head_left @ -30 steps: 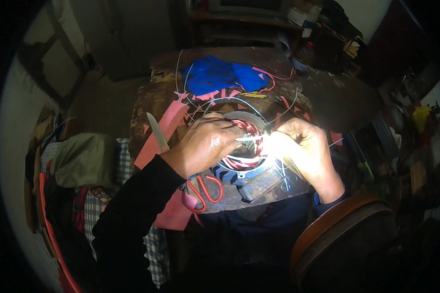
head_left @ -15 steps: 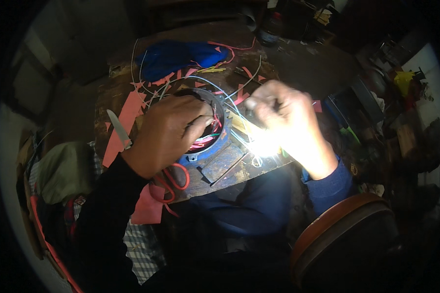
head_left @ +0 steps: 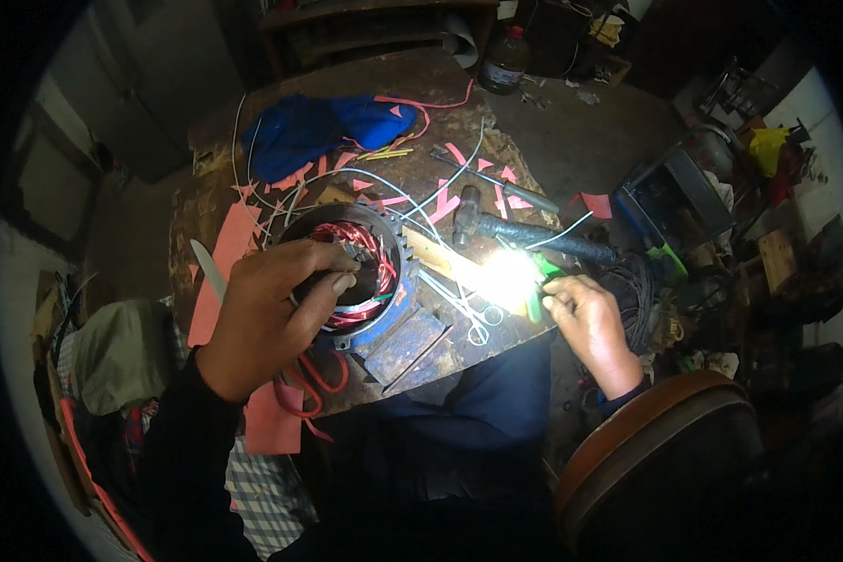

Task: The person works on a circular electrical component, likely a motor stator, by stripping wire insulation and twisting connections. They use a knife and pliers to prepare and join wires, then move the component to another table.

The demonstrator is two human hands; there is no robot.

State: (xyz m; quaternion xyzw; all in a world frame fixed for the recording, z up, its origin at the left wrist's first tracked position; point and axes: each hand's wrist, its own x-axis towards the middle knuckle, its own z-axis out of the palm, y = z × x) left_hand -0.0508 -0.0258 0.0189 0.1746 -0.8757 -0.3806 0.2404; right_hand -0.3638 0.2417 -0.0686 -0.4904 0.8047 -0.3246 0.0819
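A round blue motor housing (head_left: 401,298) stands on the worktable, with red winding wire (head_left: 381,245) packed round the inside of its ring. Over its opening is my left hand (head_left: 276,295), thumb and forefinger pinched together; anything between them is too small to make out. My right hand (head_left: 590,323) is at the table's right edge, its curled fingers closed at the handles of a green-handled tool (head_left: 535,307). Glare from a bright light hides the tool's other end. Scissors (head_left: 479,328) and thin pale tubes lie between the housing and that hand.
Beyond the right hand lies a hammer (head_left: 543,236) with a dark wrapped handle. A knife blade (head_left: 209,269), pink paper sheet (head_left: 225,272) and pink scraps surround the housing. Blue cloth (head_left: 314,131) lies at the back. Red cord (head_left: 337,379) hangs near the front edge.
My right hand has moved down and right, from above the table to the green-handled tool, uncovering the hammer. My left hand has drawn back slightly, showing more of the windings. The view has shifted.
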